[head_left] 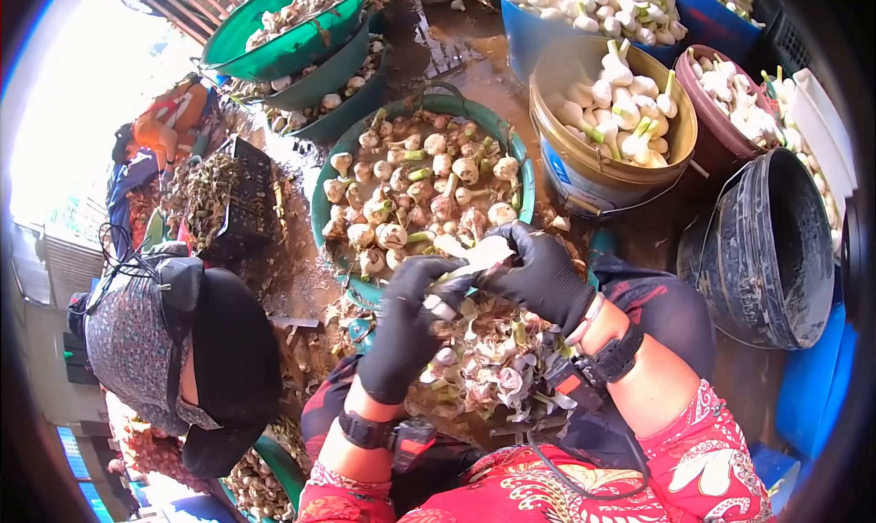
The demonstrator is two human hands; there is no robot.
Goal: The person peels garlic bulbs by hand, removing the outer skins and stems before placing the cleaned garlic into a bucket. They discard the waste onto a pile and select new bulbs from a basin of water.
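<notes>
Both my hands wear black gloves and meet over the near rim of a green basin point(324, 240) full of dirty garlic bulbs point(401, 199). My right hand point(538, 272) has its fingers closed round a pale garlic bulb point(488, 252). Opposite it, my left hand point(411, 308) is curled at the bulb's other side, with a small pale and dark item point(443, 302) between its fingers that is too unclear to name. Beneath my hands lies a heap of garlic peelings point(493, 359).
A tan bucket point(570, 172) of white garlic stands at the right, beside a maroon tub point(730, 149) and an empty black bucket point(744, 249). Stacked green basins point(283, 67) stand back left. A co-worker in a cap point(137, 340) is close on the left; another person point(169, 126) sits behind.
</notes>
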